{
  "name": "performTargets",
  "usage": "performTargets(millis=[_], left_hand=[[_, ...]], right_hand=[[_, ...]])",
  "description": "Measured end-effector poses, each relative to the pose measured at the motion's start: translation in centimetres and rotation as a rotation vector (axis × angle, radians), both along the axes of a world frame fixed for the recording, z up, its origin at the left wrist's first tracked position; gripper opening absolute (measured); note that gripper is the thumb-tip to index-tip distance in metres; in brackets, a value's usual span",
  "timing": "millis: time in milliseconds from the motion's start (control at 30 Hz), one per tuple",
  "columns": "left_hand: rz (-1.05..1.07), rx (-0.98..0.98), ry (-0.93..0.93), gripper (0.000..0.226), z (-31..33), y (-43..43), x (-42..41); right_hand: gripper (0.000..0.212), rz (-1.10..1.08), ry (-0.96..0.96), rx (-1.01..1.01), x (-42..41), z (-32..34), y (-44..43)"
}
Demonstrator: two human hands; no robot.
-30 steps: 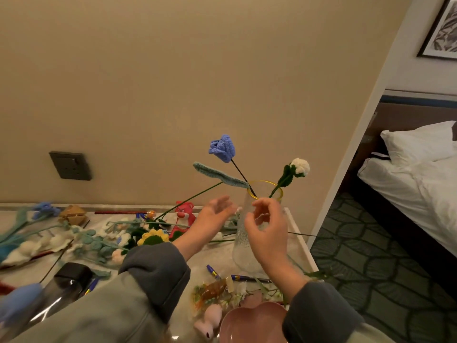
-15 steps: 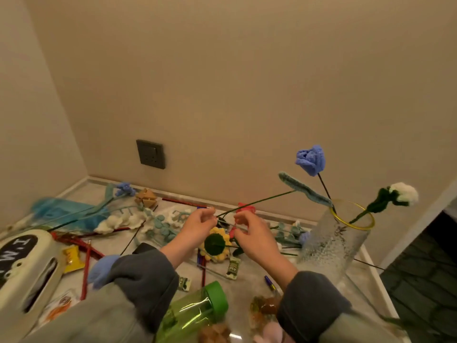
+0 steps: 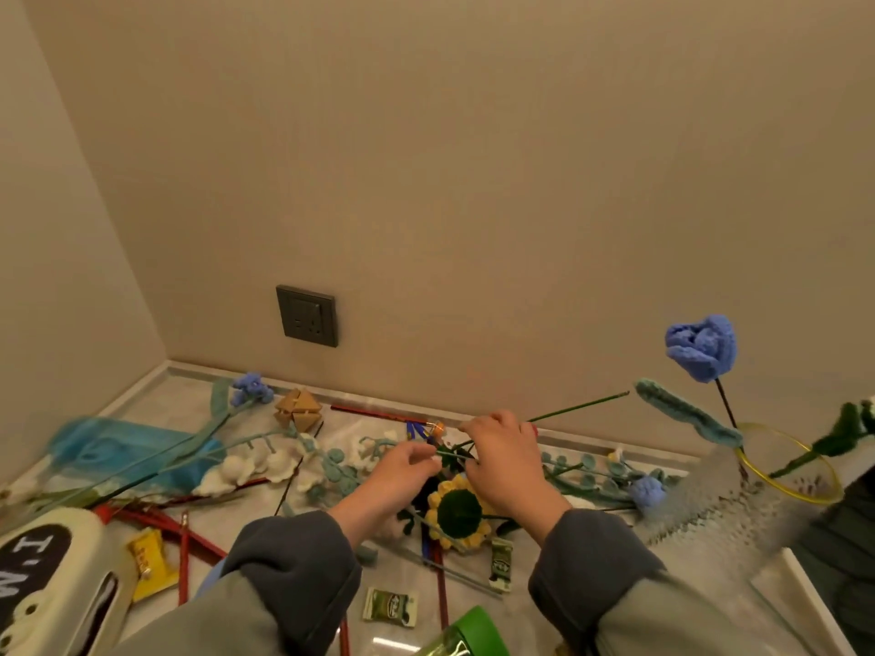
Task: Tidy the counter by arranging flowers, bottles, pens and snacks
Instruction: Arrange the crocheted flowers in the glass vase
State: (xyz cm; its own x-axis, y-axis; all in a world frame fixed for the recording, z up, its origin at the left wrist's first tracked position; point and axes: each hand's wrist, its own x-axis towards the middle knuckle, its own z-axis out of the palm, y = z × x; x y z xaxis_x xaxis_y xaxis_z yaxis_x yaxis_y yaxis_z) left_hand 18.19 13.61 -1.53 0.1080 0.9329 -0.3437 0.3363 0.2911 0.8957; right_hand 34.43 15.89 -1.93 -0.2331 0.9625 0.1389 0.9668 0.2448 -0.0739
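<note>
My left hand [image 3: 402,471] and my right hand [image 3: 502,461] meet over a pile of crochet flowers on the marble counter [image 3: 331,589]. Both pinch a thin green stem [image 3: 577,408] that slants up to the right. A yellow sunflower [image 3: 457,511] with a dark green centre lies just below my hands. At the right stands a clear glass vase [image 3: 776,485] with a gold rim. It holds a blue rose [image 3: 703,345] with a teal leaf [image 3: 686,419], and a dark green stem [image 3: 847,433] whose bloom is cut off by the frame.
Loose flowers lie around: a blue one [image 3: 251,389], white ones [image 3: 246,466], teal sprigs [image 3: 592,471]. Also here are a wooden puzzle [image 3: 298,409], blue pouch [image 3: 118,447], tissue box [image 3: 47,575], yellow snack [image 3: 147,561], green packets [image 3: 390,606], red pencils [image 3: 182,561], green bottle [image 3: 468,636].
My hands left the vase and moved left to the flower pile, where they took hold of the green stem. The view swung left, so the vase now sits at the right edge.
</note>
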Motion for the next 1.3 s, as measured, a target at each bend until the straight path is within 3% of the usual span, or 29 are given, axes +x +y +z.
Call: performTargets(millis=[200,367,667,767,900,1033,1300], left_hand=[[-0.058,-0.069,-0.035,0.034,-1.1,1.8,-1.1],[-0.062,-0.08,-0.064,0.032,-1.6,2.3,-1.8],[0.174,0.114,-0.193,0.026,2.6,3.1,-3.6],[0.218,0.207,-0.327,0.022,4.8,2.8,-4.8],[0.238,0.274,-0.513,0.024,7.2,2.0,-6.0],[0.255,0.297,-0.527,0.028,8.3,0.8,-7.0],[0.238,0.298,-0.575,0.027,9.7,-1.5,-7.6]], right_hand=[[0.023,-0.009,-0.33,-0.083,-1.0,-1.1,2.2],[0.014,0.037,-0.297,-0.063,-1.8,-0.8,2.9],[0.024,0.239,0.143,0.306,-6.8,5.8,3.4],[0.028,0.289,0.304,0.366,-9.0,8.3,2.7],[0.032,0.251,0.543,0.243,-11.4,9.7,1.5],[0.03,0.243,0.709,0.172,-12.2,10.6,0.3],[0.018,0.09,1.32,-0.086,-13.5,12.9,-2.2]])
